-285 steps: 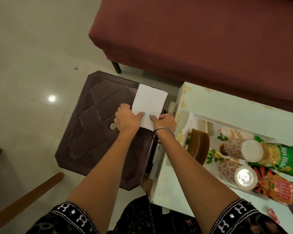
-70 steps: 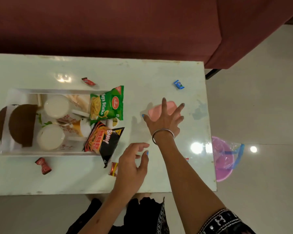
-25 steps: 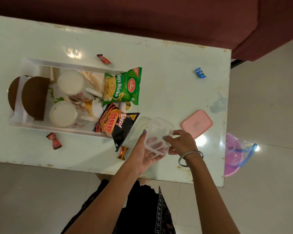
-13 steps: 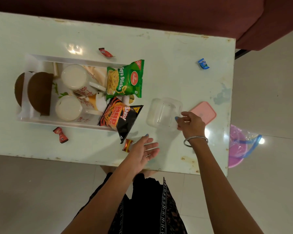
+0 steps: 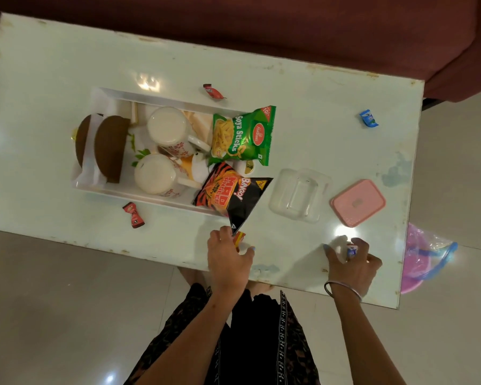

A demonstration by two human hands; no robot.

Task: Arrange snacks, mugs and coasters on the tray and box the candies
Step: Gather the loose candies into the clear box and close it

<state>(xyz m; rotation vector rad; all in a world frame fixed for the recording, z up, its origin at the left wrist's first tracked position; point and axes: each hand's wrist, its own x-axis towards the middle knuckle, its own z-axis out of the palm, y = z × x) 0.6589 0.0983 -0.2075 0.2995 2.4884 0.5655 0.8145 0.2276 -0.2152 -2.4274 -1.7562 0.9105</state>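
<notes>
The white tray [image 5: 100,187] holds two brown coasters [image 5: 110,147], two floral mugs [image 5: 165,129], a green snack packet [image 5: 243,136] and a black and orange snack packet [image 5: 233,194]. An empty clear box [image 5: 299,194] stands right of the tray, its pink lid [image 5: 357,202] beside it. My left hand [image 5: 229,259] pinches a red and orange candy [image 5: 238,238] at the table's near edge. My right hand [image 5: 353,262] closes its fingers on a small blue and white candy [image 5: 351,250]. Loose candies lie on the table: red [image 5: 213,91], red [image 5: 134,215] and blue [image 5: 368,118].
The glossy white table [image 5: 317,112] ends just in front of my hands. A maroon sofa [image 5: 289,26] runs along its far side. A pink tub in a plastic bag [image 5: 421,259] sits on the floor past the right edge.
My right hand has let go of the clear box and dropped to a blue and white candy near the edge. My left hand has moved forward onto the red and orange candy.
</notes>
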